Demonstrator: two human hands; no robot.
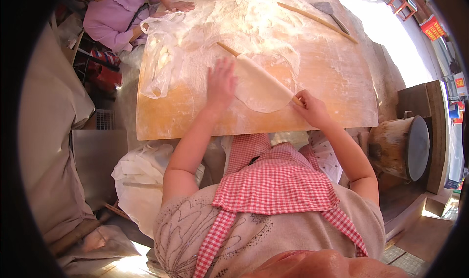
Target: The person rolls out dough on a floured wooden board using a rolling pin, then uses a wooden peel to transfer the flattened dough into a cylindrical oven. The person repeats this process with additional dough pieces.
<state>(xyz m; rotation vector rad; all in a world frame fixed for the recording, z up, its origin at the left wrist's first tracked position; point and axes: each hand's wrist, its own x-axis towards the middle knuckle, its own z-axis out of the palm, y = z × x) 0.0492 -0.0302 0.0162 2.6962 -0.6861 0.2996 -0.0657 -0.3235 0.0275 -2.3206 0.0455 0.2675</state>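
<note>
A sheet of dough (256, 91) lies on the floured wooden board (165, 120), its upper right part wrapped over a thin wooden rolling pin (229, 49). My right hand (310, 107) grips the pin's near right end. My left hand (222, 80), slightly blurred, is spread with its fingers apart just left of the dough and holds nothing. Loose flour (256, 17) covers the board beyond the pin. A clear plastic bag (161, 65) with pale dough pieces lies at the board's left side.
A second rolling pin (318, 19) and a flat scraper (329, 14) lie at the far right of the board. A co-worker in a purple top (110, 17) has hands at the far left edge. A metal drum (395, 147) stands at right, a cloth-covered container (141, 168) at left.
</note>
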